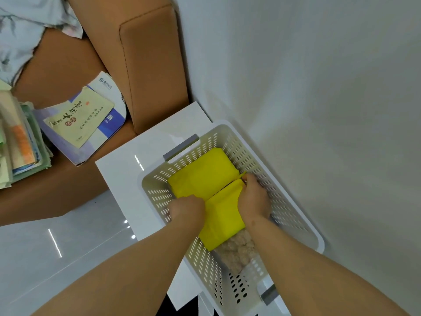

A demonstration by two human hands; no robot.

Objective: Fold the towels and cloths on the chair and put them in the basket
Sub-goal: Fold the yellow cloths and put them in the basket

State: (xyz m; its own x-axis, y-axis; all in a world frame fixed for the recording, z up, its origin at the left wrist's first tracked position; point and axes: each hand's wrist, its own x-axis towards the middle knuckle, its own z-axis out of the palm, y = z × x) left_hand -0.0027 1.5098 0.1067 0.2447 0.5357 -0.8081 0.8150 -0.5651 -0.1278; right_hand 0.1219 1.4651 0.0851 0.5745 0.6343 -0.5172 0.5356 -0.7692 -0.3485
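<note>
Curling fingers [248, 179] of left hand [188, 209] and right hand [254, 198] grip yellow cloth [205, 176] in basket [287, 201].

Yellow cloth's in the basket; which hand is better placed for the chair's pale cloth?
Left, probably: in the basket, the left hand lies nearer the chair and pale cloth; the right hand is toward the wall.

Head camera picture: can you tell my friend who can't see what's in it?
A person's left hand and right hand are on a folded yellow cloth inside a white slotted basket, over a fluffy beige towel. Beside it, a brown chair holds booklets and more cloths.
</note>
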